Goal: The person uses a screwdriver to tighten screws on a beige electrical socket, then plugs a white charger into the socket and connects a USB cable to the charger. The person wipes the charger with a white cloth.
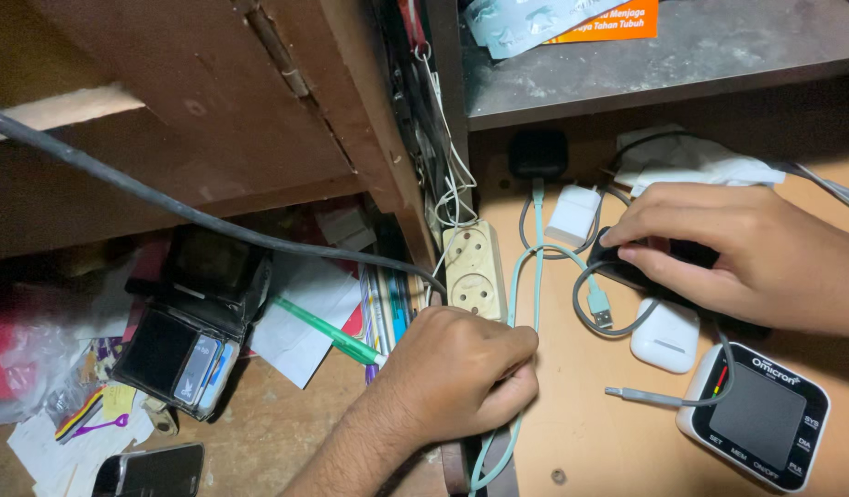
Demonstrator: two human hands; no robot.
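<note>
Gripping a pale green cable (537,267), left hand (461,373) fisted — right hand (742,253) loosely curled, fingertips on a black device (691,253).

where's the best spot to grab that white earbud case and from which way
Pinch the white earbud case across its rounded sides, coming from above. It lies flat on the desk, so its top is exposed. A grey cable loops past its left edge, and the right hand sits just above, so come from the lower side.

A cluttered home desk is suggested: a wooden tabletop (608,433) with a cream socket strip (473,270), chargers and cables, a blood-pressure monitor (760,416) at its right edge, and a wallet (190,340) among loose papers (305,313).
</note>
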